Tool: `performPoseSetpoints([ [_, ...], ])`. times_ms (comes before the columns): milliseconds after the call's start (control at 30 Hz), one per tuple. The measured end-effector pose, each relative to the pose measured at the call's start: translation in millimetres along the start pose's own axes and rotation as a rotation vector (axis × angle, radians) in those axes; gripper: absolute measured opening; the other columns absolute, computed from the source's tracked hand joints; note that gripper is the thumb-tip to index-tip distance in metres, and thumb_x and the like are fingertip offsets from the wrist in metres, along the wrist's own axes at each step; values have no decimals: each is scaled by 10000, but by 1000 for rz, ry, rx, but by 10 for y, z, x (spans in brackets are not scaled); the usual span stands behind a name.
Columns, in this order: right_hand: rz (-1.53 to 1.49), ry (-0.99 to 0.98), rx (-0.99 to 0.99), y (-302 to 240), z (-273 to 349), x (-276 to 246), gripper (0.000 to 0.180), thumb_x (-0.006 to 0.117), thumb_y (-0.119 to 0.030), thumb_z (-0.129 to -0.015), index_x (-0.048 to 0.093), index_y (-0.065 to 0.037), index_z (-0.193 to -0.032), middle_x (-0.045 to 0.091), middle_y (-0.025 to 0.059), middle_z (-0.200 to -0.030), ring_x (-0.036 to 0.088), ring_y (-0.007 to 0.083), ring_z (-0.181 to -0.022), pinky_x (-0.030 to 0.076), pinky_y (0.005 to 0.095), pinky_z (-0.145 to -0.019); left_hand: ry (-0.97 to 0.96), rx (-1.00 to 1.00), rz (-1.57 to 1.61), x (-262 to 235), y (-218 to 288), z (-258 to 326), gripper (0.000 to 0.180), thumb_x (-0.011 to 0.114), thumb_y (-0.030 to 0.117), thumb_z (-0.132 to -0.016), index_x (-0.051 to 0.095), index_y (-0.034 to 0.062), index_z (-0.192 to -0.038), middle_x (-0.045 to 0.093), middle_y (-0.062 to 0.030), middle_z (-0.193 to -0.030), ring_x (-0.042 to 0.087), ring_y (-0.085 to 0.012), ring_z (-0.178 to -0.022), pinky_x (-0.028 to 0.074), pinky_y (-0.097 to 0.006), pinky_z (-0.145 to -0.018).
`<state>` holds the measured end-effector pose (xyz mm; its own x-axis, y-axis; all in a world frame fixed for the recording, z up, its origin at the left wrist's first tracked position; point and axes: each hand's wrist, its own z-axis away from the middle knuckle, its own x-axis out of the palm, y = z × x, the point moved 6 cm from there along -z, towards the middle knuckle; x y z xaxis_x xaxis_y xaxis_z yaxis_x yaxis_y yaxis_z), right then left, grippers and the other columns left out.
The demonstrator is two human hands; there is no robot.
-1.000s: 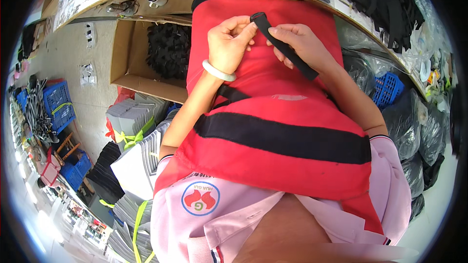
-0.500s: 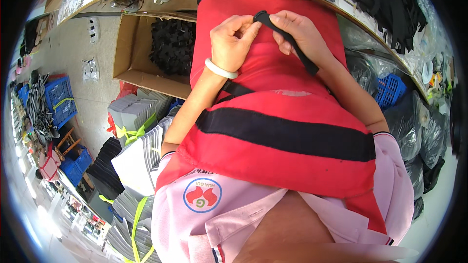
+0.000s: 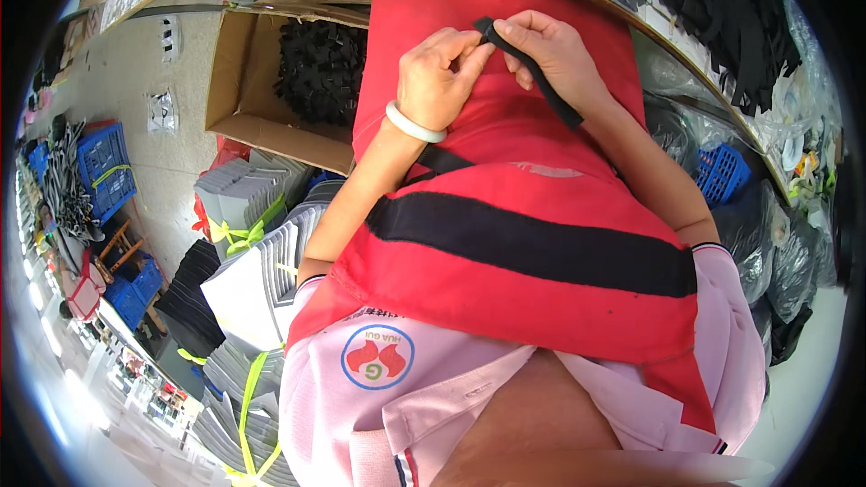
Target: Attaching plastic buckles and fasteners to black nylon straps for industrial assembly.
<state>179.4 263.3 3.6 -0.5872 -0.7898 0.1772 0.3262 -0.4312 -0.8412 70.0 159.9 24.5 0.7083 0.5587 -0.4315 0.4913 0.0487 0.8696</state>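
"While both forearms reach over the lap, where is the strip?"

"Above the bright red cloth apron (image 3: 505,140), aslant between the two hands. It's a narrow, flat, matte black strip (image 3: 554,97), fabric by the look of it. Upper end at the fingertips, lower end by the right wrist."

"State of the hands?"

"Left hand (image 3: 438,79), pale ring-shaped bangle (image 3: 415,123) at its wrist: thumb and forefinger pinching the strip's upper end, other fingers curled. Right hand (image 3: 561,61): thumb pressing the strip against bent fingers, just beside the left fingertips. Neither is free."

"Weak points?"

"The left pinch, probably. Small contact, fingertips only; a sideways tug from the right could pull that end loose. The lower length has little support, so it may twist or curl if the right thumb eases."

"And a drop?"

"Likeliest onto the apron, with little harm. Further left is worse: a brown cardboard box (image 3: 280,142) stands near the knees, holding a heap of small black pieces (image 3: 317,77). Black on black, the strip could be hard to pick out."

"Anything hidden?"

"The exact fold at the pinched end. Too small, and the fingers cover part of it; a misaligned edge there could pass unnoticed."
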Motion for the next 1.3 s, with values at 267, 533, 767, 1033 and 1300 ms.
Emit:
performPoseSetpoints([
  [267, -85, -98, 53, 60, -88, -116, 249, 598, -235, -942, 613, -38, -1093, 612, 12, -841, 556, 61, -678, 458, 195, -610, 28, -480, 760, 194, -333, 54, 130, 663, 59, -865, 674, -29, -960, 671, -100, -792, 641, -166, -650, 522, -272, -566],
  [533, 84, 69, -471, -451, 163, -130, 168, 650, -181, -903, 660, -22, -959, 609, -2, -731, 567, 51, -628, 449, 181, -560, 8, -783, 978, 302, -366, -18, 179, 646, 64, -886, 659, -88, -979, 678, -138, -815, 671, -197, -628, 576, -277, -561],
  [767, 129, -13, -10, -87, 124, -163, 174, 666, -196, -887, 592, -57, -813, 568, -4, -672, 498, 47, -473, 392, 191, -409, 97, -594, 885, 246, -251, 5, 178, 661, 10, -864, 664, -84, -1015, 690, -156, -848, 671, -172, -646, 582, -260, -623],
  [1033, -96, 39, -76, -107, 24, -66, 196, 657, -226, -895, 625, -33, -904, 587, 10, -709, 563, 69, -582, 467, 209, -507, 58, -298, 619, 91, -159, -43, 162, 686, -35, -818, 701, -28, -980, 653, -76, -910, 637, -125, -786, 518, -211, -699],
  [1300, 55, -262, 78, -41, 26, -116, 216, 623, -245, -922, 655, -32, -938, 606, 10, -799, 588, 78, -683, 496, 209, -602, -61, -95, 478, 0, -17, 57, 193, 689, -74, -772, 727, 21, -936, 619, -57, -973, 599, -140, -852, 491, -237, -741],
])
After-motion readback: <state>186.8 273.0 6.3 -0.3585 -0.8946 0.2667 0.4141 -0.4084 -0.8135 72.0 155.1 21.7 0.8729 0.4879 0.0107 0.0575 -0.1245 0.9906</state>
